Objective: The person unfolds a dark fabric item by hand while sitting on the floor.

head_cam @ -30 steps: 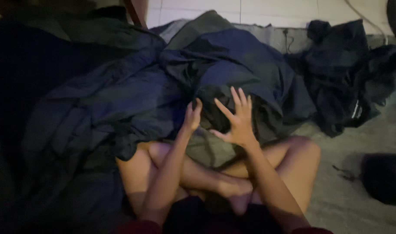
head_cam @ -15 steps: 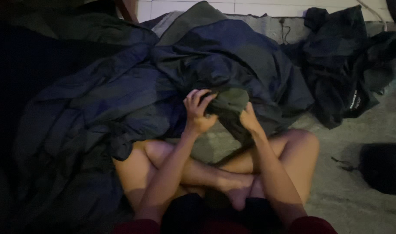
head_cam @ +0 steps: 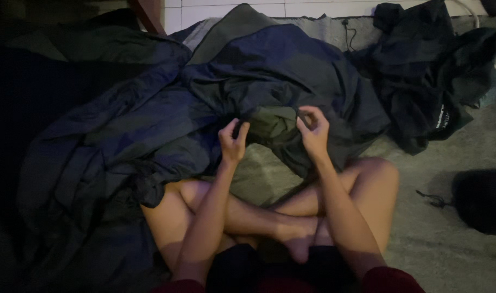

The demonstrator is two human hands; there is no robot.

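Observation:
A large dark blue padded cover with a grey-green lining (head_cam: 150, 130) lies crumpled on the floor in front of my crossed legs. My left hand (head_cam: 234, 142) pinches a fold of its grey-green lining at the left. My right hand (head_cam: 313, 130) grips the same fold at the right, fingers curled into the fabric. Between the two hands the lining bunches up into a small hump (head_cam: 272, 122).
A crumpled black jacket (head_cam: 432, 76) lies at the upper right. A dark bag with a cord (head_cam: 478, 201) sits on the grey floor at the right. A tiled wall base (head_cam: 231, 8) and a reddish wooden leg (head_cam: 147, 16) run along the top.
One second ago my right hand was spread open above the fabric. Both hands have since closed on the grey-green fold and pulled it up between them.

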